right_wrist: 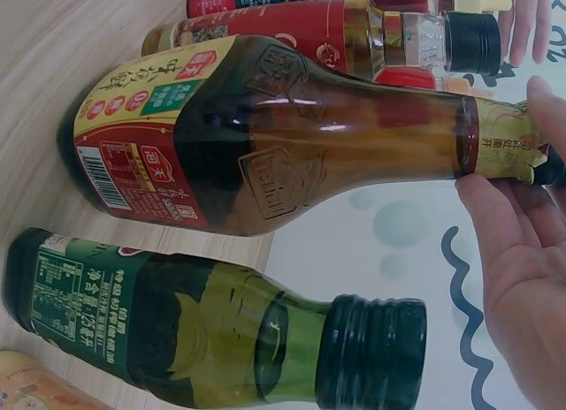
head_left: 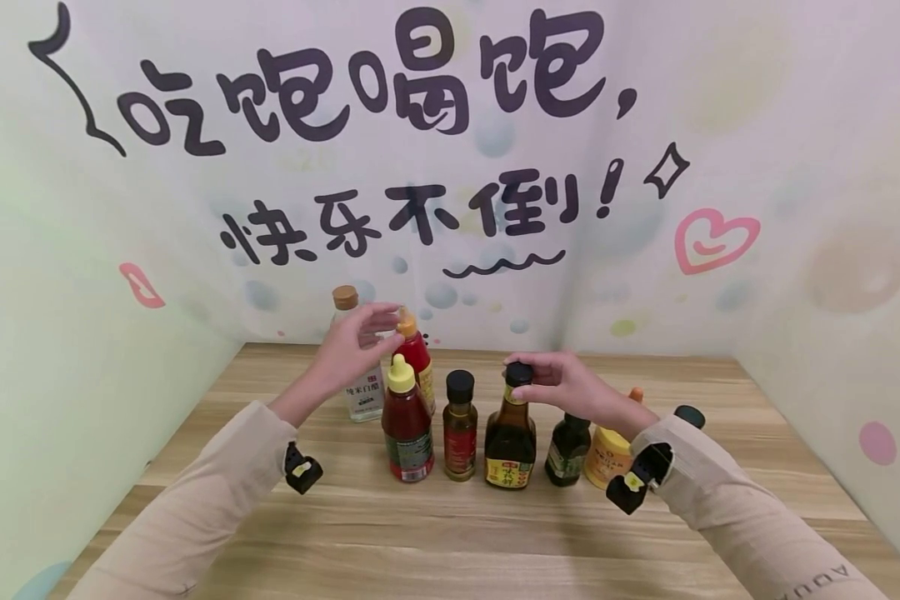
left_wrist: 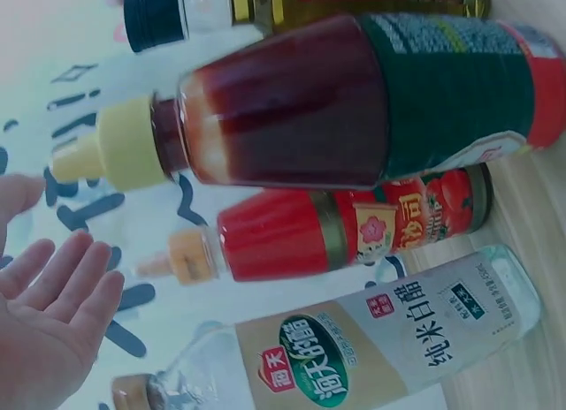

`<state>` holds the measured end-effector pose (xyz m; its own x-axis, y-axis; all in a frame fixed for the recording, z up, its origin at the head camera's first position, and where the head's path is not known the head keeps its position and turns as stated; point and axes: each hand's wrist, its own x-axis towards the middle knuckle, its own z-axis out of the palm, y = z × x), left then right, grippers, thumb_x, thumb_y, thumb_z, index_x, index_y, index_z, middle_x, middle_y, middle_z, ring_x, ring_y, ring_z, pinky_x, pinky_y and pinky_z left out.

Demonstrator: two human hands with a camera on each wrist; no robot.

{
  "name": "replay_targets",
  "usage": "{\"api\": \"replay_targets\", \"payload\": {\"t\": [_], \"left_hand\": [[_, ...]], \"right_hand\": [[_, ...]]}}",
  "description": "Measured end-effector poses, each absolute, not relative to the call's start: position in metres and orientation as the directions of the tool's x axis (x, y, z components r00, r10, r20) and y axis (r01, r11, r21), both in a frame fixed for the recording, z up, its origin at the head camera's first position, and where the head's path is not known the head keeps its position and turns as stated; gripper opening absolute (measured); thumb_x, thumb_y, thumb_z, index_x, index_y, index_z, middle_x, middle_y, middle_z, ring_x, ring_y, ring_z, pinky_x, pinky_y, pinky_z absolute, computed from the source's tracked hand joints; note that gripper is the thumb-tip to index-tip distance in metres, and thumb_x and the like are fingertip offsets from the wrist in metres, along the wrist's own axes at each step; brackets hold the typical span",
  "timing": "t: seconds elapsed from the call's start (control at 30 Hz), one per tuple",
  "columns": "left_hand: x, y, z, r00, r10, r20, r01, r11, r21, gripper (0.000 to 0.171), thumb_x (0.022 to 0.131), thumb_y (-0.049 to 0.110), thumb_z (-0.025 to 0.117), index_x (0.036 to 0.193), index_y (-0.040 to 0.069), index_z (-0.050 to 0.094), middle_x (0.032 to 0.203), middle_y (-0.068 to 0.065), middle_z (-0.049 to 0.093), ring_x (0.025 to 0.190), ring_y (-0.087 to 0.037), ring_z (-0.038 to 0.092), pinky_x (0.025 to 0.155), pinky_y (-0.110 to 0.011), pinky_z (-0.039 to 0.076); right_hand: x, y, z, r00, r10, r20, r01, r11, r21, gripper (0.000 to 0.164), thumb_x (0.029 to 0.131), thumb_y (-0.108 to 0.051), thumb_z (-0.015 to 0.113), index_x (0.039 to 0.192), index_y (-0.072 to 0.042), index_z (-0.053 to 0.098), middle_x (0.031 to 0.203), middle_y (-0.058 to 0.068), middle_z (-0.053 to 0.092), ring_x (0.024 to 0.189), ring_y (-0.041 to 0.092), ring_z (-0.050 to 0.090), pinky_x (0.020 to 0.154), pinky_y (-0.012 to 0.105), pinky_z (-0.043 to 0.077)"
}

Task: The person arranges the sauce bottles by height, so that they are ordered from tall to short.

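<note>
My right hand (head_left: 570, 385) grips the soy sauce bottle (head_left: 510, 446) at its neck, just below the black cap, with thumb and fingers on either side. The bottle stands upright on the table; in the right wrist view its yellow neck label lies between the thumb and fingers. My left hand (head_left: 356, 346) hovers with parted, slightly bent fingers near the cap tops of two red squeeze bottles. The nearer sauce bottle (head_left: 407, 437) has a pale yellow nozzle cap. Behind it stands a red sauce bottle (left_wrist: 283, 238) with an orange cap. The left hand appears to hold nothing.
A white vinegar bottle (head_left: 363, 396) stands back left. Between the sauce and soy bottles is a small black-capped bottle (head_left: 461, 446). Rightward stand a green bottle (right_wrist: 177, 317), a yellow bottle (head_left: 603, 454) and a dark cap (head_left: 690, 415). A printed wall sheet (head_left: 420, 167) rises behind.
</note>
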<state>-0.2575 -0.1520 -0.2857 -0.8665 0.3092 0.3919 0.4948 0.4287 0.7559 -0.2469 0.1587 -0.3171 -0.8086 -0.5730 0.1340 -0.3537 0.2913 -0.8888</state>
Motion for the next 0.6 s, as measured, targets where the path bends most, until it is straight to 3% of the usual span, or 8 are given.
{"api": "replay_targets", "payload": {"t": [0.2, 0.6], "left_hand": [[-0.246, -0.148, -0.285, -0.834, 0.394, 0.386, 0.533, 0.392, 0.750, 0.045, 0.084, 0.015, 0.061, 0.123, 0.000, 0.046, 0.118, -0.017, 0.054, 0.108, -0.030, 0.051, 0.088, -0.040, 0.043], [-0.242, -0.150, -0.297, -0.850, 0.434, 0.298, 0.483, 0.416, 0.771, 0.047, 0.083, 0.019, 0.063, 0.122, 0.000, 0.047, 0.119, -0.016, 0.053, 0.110, -0.028, 0.050, 0.090, -0.042, 0.041]], "right_hand": [[-0.247, 0.158, -0.317, -0.811, -0.569, 0.133, -0.348, 0.288, -0.892, 0.051, 0.081, -0.018, 0.065, 0.126, -0.004, 0.048, 0.114, 0.018, 0.055, 0.097, 0.022, 0.058, 0.078, 0.030, 0.049], [-0.247, 0.158, -0.318, -0.810, -0.569, 0.144, -0.361, 0.290, -0.886, 0.049, 0.081, -0.018, 0.065, 0.125, -0.004, 0.049, 0.117, 0.022, 0.052, 0.097, 0.022, 0.058, 0.077, 0.029, 0.050]]}}
